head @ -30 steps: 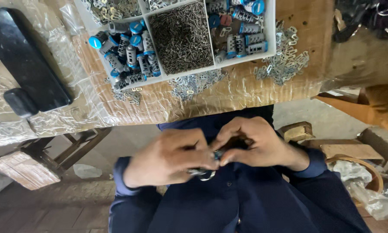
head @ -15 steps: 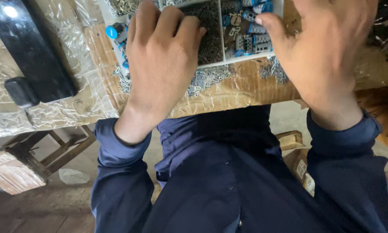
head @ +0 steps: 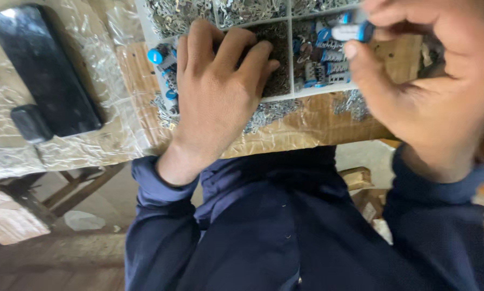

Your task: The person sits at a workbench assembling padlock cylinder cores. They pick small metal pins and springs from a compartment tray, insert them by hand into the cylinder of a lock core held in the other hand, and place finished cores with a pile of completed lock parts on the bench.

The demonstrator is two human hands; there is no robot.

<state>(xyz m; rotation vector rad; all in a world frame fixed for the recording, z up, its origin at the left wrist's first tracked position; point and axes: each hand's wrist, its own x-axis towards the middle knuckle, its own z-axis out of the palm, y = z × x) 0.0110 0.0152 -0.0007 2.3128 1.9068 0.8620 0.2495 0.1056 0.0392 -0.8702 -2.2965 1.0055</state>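
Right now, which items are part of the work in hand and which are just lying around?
In hand:
- left hand flat on white compartmented parts tray
- right hand, fingers pinching small blue-and-grey cylindrical part
- same blue-and-grey parts in tray

Lying about:
- flat black rectangular object
- loose small metal bits on plastic-wrapped table

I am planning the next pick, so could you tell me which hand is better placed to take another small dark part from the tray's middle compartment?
Probably the left hand: its fingers already rest in that tray compartment, while the right hand holds a blue-capped part.
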